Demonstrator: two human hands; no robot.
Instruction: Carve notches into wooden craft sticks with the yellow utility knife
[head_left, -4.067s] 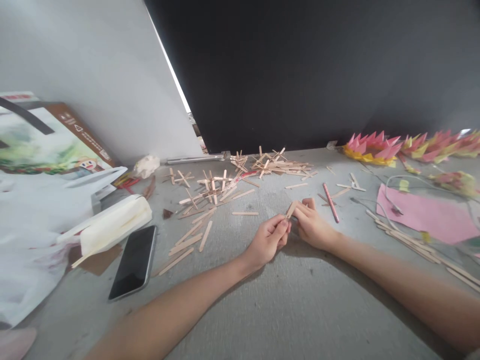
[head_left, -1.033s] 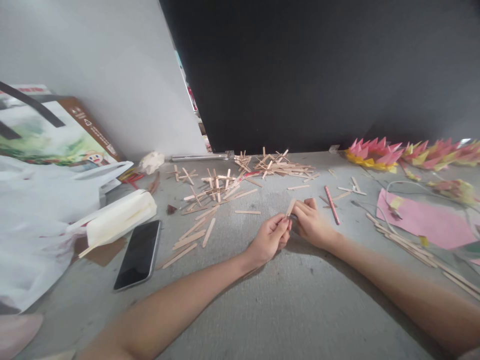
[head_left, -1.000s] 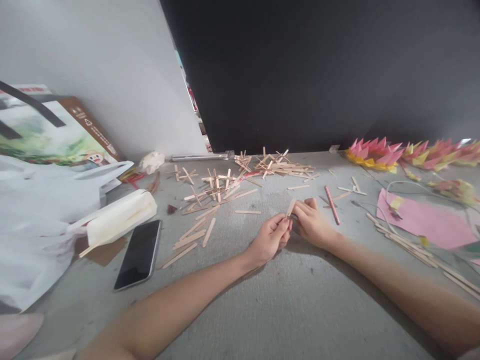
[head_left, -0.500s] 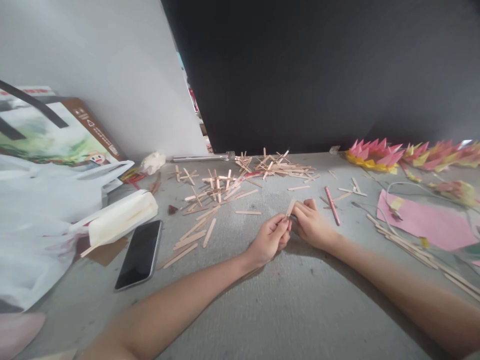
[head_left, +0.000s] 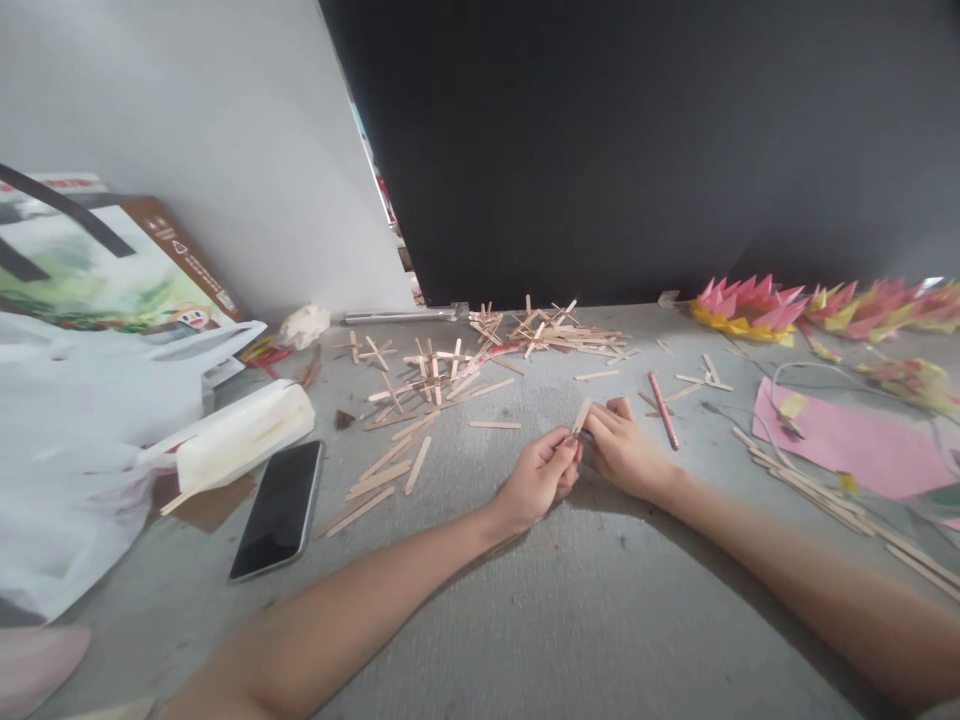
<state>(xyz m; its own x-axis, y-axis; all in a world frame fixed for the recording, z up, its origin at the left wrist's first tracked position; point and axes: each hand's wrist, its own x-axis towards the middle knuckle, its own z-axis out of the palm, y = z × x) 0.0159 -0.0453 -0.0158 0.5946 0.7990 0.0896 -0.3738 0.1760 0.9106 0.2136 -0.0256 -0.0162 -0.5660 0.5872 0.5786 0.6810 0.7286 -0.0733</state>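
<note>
Between my two hands a short wooden stick [head_left: 581, 416] stands up at a slant. My left hand [head_left: 541, 478] is closed on its lower end, thumb against curled fingers. My right hand [head_left: 619, 450] is closed too, its bent fingers pressed against the stick from the right; the fingertips of both hands almost meet. Beyond my hands, one loose stick [head_left: 495, 425] lies flat, and a pile of crossed sticks [head_left: 551, 330] is at the back. A red patterned pencil-like rod [head_left: 664, 411] lies to the right of my right hand.
On the left are a black phone [head_left: 277, 511], a white plastic bag [head_left: 82, 420] and a cream packet [head_left: 246, 437]. Pink-and-yellow paper crafts [head_left: 750, 308], a pink sheet [head_left: 862, 455], a cable and long thin sticks [head_left: 817, 495] lie on the right. A black panel [head_left: 637, 150] stands behind.
</note>
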